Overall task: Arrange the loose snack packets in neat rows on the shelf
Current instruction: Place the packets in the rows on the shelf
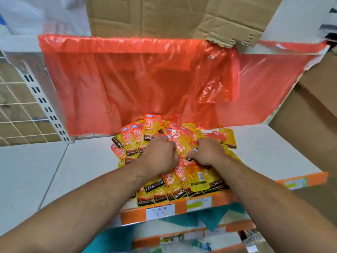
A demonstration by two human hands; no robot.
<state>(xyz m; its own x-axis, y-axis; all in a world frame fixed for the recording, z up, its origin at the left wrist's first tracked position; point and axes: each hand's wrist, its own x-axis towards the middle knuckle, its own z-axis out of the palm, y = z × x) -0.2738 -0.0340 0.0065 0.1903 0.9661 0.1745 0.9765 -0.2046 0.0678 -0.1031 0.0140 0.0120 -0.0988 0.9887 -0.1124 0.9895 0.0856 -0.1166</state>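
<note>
Head view: at frame centre, the left hand [160, 152] and right hand [207, 152] dig curled fingers [163, 140] into the loose heap of Konchew snack packets [131, 143] on the white shelf [73, 161]. They are grasping bunches, probably to extend the overlapped front row [160, 196] at the shelf's lower edge.

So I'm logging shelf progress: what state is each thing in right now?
snack packets: heaped loose on the shelf
front row: overlapping along the shelf edge
left grip: holds packets in the heap
right grip: holds packets in the heap
orange plastic sheet: hanging, crumpled
</note>
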